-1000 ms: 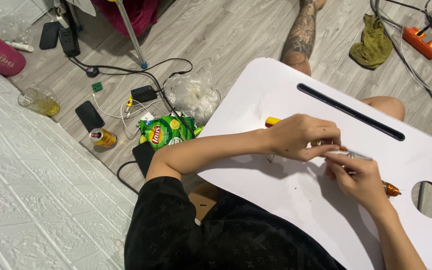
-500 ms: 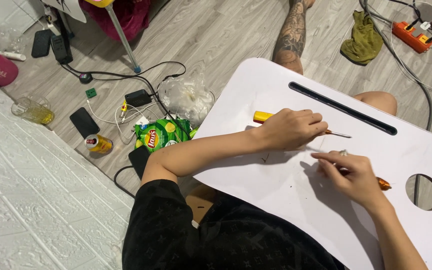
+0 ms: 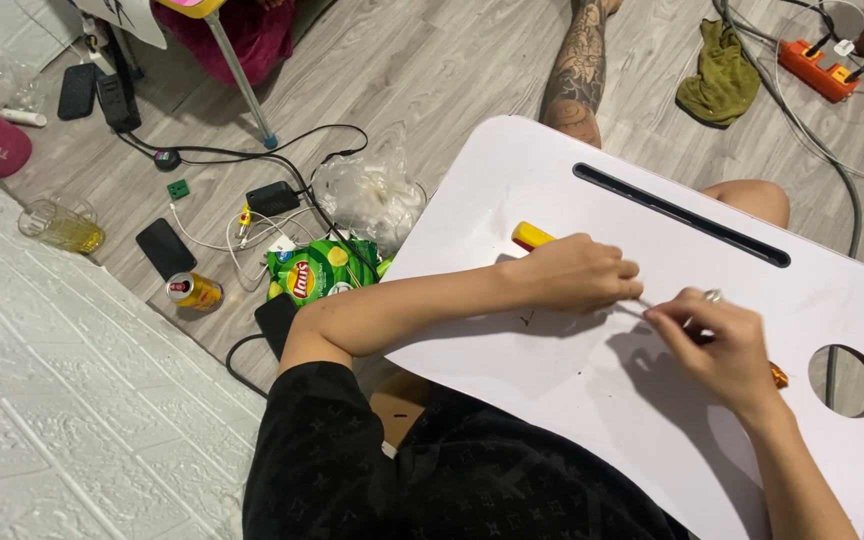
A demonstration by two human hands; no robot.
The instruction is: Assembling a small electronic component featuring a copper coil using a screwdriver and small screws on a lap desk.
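Left hand [image 3: 577, 272] gripping yellow-handled tool [image 3: 532, 236], right hand [image 3: 717, 345] pinching tip

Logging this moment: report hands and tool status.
Left hand gripping yellow-handled tool. Right hand pinching its thin tip, small part unclear. White lap table otherwise bare.

A crinkled green snack bag [image 3: 320, 268] with a red-and-yellow emblem lies on the floor well left of the left hand [image 3: 577, 272]. Further left lie a gold-and-red can [image 3: 193, 291] and a dark-screened phone [image 3: 165, 248].
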